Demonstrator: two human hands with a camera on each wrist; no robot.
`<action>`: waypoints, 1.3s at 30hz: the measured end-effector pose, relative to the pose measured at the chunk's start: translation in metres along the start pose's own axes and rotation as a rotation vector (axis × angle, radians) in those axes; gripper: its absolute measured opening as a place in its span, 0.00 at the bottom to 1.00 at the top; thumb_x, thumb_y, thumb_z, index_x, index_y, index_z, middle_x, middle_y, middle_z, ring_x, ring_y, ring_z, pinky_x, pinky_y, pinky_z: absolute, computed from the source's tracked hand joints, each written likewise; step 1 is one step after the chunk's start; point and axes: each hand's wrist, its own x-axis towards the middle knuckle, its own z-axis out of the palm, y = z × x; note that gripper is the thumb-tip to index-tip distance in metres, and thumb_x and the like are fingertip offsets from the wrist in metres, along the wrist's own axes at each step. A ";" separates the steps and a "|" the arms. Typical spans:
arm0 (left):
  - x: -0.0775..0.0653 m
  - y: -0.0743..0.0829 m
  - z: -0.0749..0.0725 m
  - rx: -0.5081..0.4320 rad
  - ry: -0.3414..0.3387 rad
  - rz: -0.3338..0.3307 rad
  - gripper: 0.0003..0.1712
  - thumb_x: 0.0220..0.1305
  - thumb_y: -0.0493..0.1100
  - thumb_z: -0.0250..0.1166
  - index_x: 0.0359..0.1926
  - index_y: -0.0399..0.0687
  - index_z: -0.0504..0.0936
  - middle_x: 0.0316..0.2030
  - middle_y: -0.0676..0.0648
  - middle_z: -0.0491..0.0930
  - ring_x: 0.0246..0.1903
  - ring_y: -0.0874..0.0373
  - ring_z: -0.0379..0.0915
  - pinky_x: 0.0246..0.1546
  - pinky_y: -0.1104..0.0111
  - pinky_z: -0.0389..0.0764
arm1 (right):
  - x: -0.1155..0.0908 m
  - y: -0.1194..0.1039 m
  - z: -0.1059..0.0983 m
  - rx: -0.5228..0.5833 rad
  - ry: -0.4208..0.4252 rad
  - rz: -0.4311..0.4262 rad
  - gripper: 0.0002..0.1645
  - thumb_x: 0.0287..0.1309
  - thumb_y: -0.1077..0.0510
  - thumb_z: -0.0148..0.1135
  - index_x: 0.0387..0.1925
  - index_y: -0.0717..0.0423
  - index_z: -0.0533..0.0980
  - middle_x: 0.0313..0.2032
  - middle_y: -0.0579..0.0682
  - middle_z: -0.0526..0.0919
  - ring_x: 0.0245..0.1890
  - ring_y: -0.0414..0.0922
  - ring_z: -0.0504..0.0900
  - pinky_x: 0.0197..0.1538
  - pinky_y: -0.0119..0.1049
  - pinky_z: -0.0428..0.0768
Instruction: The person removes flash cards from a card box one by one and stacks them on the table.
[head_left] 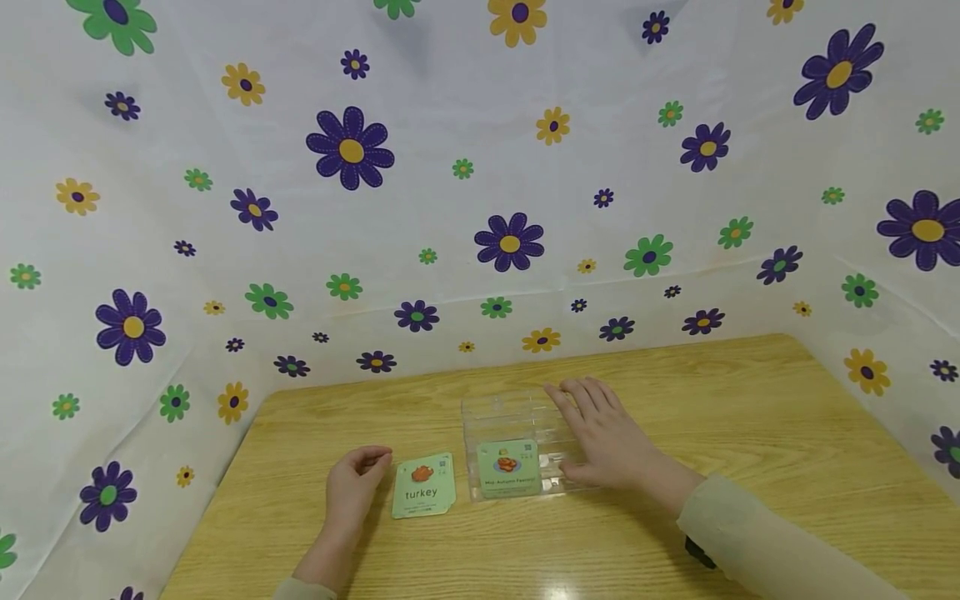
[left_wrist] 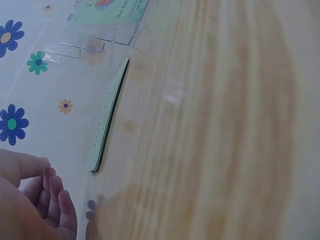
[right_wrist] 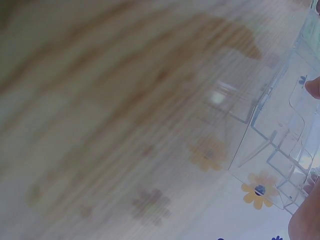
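Just right of my left hand (head_left: 354, 483) lies a small stack of green cards (head_left: 422, 492), the top one reading "turkey" under a picture of a roast bird. Thumb and index fingertips of that hand come together with nothing between them, and its other fingers curl loosely. A clear plastic card holder (head_left: 497, 427) with several slots sits right of the stack. In its left slot is a green "Mid-Autumn Festival" card (head_left: 507, 469) with a food picture. My right hand (head_left: 607, 437) spreads over the holder's right part, thumb near the front and fingers toward the back, hiding that end.
Everything lies on a wood-grain table (head_left: 697, 392). White flower-print sheeting (head_left: 450, 208) rises behind it and at both sides. A dark band (head_left: 700, 552) shows under the right sleeve.
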 end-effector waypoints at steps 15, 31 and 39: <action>-0.002 0.006 -0.001 -0.020 0.002 0.005 0.13 0.75 0.36 0.65 0.53 0.29 0.86 0.47 0.37 0.87 0.38 0.65 0.75 0.36 0.81 0.77 | 0.000 0.000 -0.001 -0.009 -0.018 0.011 0.66 0.52 0.34 0.72 0.83 0.56 0.52 0.72 0.60 0.65 0.74 0.58 0.64 0.81 0.58 0.63; -0.010 0.013 0.005 -0.096 0.003 -0.007 0.12 0.74 0.34 0.66 0.52 0.29 0.85 0.42 0.44 0.86 0.35 0.69 0.75 0.34 0.81 0.77 | 0.001 0.000 -0.001 -0.006 -0.021 0.004 0.66 0.53 0.34 0.72 0.83 0.56 0.51 0.72 0.60 0.64 0.74 0.59 0.64 0.81 0.59 0.62; -0.014 0.017 0.011 -0.107 -0.006 0.018 0.11 0.74 0.34 0.66 0.52 0.30 0.86 0.42 0.43 0.86 0.35 0.69 0.75 0.35 0.81 0.78 | 0.000 0.000 -0.001 -0.003 -0.014 0.003 0.66 0.52 0.34 0.72 0.83 0.56 0.51 0.72 0.60 0.65 0.74 0.58 0.64 0.81 0.59 0.63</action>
